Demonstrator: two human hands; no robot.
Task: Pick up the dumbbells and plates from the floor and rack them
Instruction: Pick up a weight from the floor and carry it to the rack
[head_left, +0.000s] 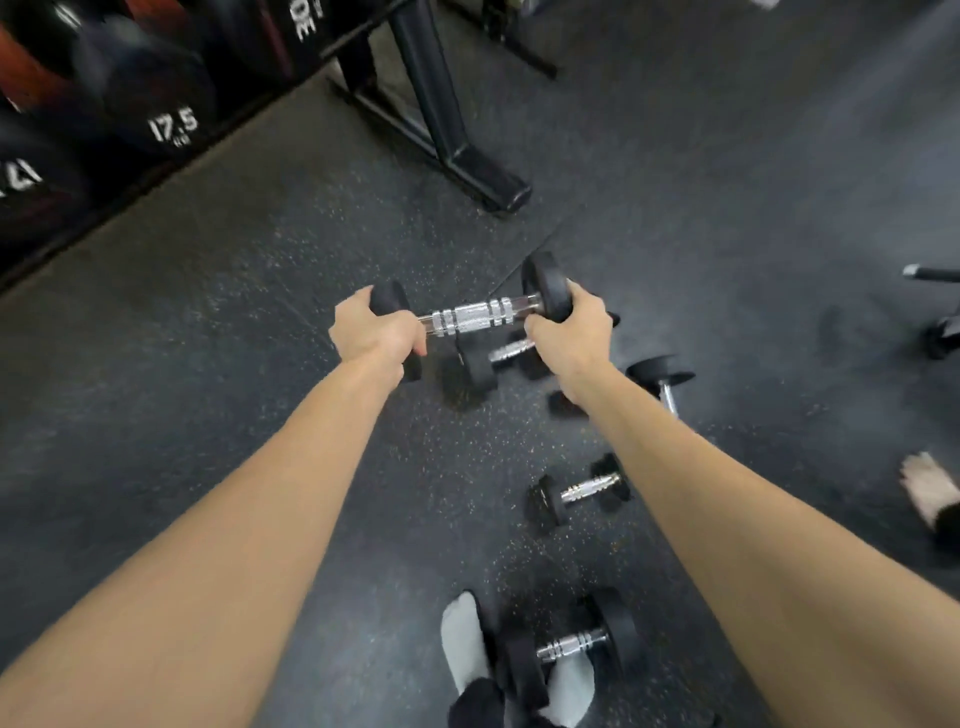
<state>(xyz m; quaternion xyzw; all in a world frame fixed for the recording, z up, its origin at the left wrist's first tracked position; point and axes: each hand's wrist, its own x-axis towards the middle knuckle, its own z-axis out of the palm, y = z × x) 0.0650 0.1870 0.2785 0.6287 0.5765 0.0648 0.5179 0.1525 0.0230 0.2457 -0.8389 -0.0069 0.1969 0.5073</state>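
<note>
A black dumbbell (470, 317) with a chrome knurled handle hangs level above the floor. My left hand (371, 330) grips its left head and my right hand (569, 335) grips its right head. Below it a second dumbbell (498, 358) lies on the floor, partly hidden by my hands. Further dumbbells lie on the floor: one (660, 379) right of my right wrist, one (579, 491) under my right forearm, and one (571, 644) by my feet. Racked dumbbells (171, 127) marked 17.5 fill the upper left.
The rack's black steel leg and foot (457, 150) stand on the rubber floor ahead. My socked feet (465, 644) are at the bottom centre. Another person's foot (930, 493) shows at the right edge. Equipment with a chrome bar end (930, 273) sits far right.
</note>
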